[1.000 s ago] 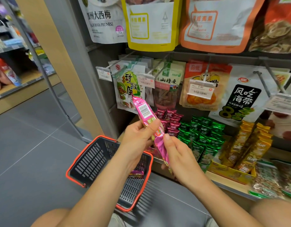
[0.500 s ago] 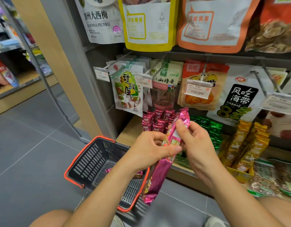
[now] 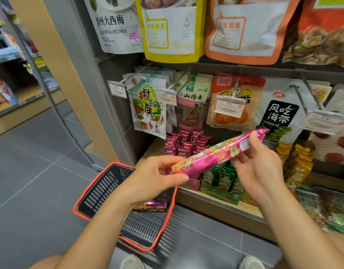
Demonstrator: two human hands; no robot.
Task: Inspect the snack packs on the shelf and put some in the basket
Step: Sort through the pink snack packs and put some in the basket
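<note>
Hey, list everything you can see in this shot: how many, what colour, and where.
long snack pack: one, pink, held slanted in front of the shelf
basket: one, dark grey with red rim, on the floor under the left arm
pack in basket: at least one, pink, on the basket bottom
small packs: many, in pink, green and yellow groups, in boxes on the shelf
hanging bags: several, mixed colours, on hooks above the boxes
big pouches: four, white, yellow, orange, red, top row
price tags: at least four, white, on hook ends
shelf: one, light wood, bottom
floor: grey tiles, left
left hand: pinches the pack's lower end
right hand: grips its upper end
</note>
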